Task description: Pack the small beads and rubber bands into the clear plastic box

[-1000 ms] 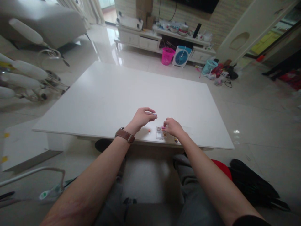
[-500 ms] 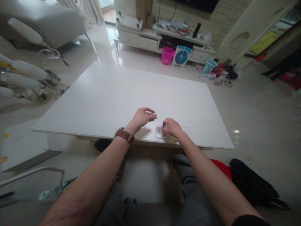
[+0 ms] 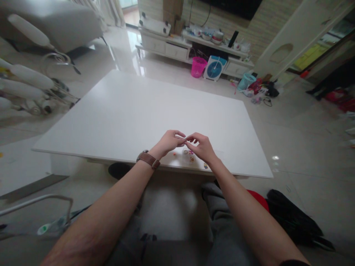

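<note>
Above the near edge of the white table (image 3: 155,107), my left hand (image 3: 173,140) and my right hand (image 3: 200,144) meet at the fingertips. Both are pinched together; whatever lies between them is too small to make out. Just below sits a small clear compartment box (image 3: 188,157) with small round and pink pieces inside. A tiny orange piece (image 3: 174,153) lies left of the box. To its right, near the table's edge, is a small yellow and blue piece (image 3: 205,166).
Beyond the table stand a pink basket (image 3: 198,67), a blue and white fan (image 3: 214,68) and a low white cabinet (image 3: 177,51). White-cushioned chairs (image 3: 31,75) are at the left. A black bag (image 3: 294,214) lies at the lower right.
My right hand has lifted from the clear box and moved up and left to the fingertips of my left hand. The view has shifted slightly.
</note>
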Motion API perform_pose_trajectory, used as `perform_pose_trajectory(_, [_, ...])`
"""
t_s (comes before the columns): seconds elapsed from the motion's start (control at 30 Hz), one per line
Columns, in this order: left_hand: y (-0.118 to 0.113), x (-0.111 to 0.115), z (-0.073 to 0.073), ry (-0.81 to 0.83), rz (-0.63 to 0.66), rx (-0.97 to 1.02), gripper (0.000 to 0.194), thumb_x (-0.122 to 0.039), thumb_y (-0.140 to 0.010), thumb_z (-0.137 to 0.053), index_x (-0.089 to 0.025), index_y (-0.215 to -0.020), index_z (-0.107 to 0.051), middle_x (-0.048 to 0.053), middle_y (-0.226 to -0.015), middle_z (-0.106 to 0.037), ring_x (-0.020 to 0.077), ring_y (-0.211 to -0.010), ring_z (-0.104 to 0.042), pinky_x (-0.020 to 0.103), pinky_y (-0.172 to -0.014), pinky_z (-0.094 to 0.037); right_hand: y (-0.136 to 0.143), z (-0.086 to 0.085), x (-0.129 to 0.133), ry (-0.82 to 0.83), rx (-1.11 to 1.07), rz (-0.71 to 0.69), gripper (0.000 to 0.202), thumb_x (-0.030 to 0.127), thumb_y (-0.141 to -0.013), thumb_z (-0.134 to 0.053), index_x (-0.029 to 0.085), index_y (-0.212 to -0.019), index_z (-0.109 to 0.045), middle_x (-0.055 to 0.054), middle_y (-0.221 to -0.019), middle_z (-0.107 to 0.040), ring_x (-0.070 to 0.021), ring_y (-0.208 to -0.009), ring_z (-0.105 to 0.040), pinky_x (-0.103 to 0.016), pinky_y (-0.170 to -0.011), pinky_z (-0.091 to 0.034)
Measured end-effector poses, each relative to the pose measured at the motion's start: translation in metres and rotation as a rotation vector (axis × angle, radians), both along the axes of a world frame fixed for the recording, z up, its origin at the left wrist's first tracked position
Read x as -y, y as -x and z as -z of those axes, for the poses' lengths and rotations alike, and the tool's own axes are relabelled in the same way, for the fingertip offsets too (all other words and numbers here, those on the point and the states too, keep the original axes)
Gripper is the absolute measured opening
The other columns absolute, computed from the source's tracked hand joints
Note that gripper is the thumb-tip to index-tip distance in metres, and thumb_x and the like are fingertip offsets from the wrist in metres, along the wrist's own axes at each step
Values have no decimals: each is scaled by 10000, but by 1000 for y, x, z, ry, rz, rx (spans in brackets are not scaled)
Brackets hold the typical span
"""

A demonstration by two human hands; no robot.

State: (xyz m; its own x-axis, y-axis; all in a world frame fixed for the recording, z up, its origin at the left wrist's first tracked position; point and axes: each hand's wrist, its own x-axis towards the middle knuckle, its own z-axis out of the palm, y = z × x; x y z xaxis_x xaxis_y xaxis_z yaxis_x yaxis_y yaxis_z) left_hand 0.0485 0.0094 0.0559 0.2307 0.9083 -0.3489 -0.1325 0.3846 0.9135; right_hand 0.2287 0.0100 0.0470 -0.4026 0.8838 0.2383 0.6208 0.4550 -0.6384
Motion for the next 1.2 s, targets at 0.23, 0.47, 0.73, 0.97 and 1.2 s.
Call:
perform_pose_trajectory(0.23, [-2,0,4,-11,45,-28,121,-63,-719,-752,-99,-817,-693,66,-703,-709,150,-724,-685,335,-826,-558,2,3,3,-24,-6,-40,83,202,-898,-641,181,-919,-718,-43,-881,-715,-144,-788,-631,-253,-757,-498])
perform_pose_trajectory(0.47, [-4,-1,10,-22,120,-113,170,-98,-719,-725,-103,-889,-722,76,-715,-713,183,-734,-679,339,-791,-542,-10,5,-3,27,180,2,116,173,-884,-630,185,-876,-745,-41,-845,-727,-158,-800,-640,-263,-788,-471])
perform_pose_trajectory(0.73, [10,-4,5,-334,68,-688,227,-37,-707,-648,-183,-864,-723,82,-830,-736,230,-831,-681,335,-837,-503,-31,25,-12,217,563,33,98,257,-843,-714,203,-828,-794,-48,-922,-716,-149,-791,-615,-249,-747,-438])
perform_pose_trajectory(0.97, [12,-3,6,-390,108,-815,229,-71,-781,-603,-170,-943,-731,100,-913,-741,226,-852,-678,323,-822,-497,-26,29,-13,269,670,-21,141,285,-859,-684,220,-884,-807,-44,-949,-720,-151,-823,-630,-237,-745,-430])
perform_pose_trajectory(1.2, [15,-4,5,-406,104,-824,240,-70,-784,-592,-178,-942,-738,97,-917,-740,220,-858,-672,315,-831,-494,-23,34,-11,269,738,6,177,320,-892,-653,229,-895,-805,-65,-1006,-737,-183,-917,-657,-250,-771,-449])
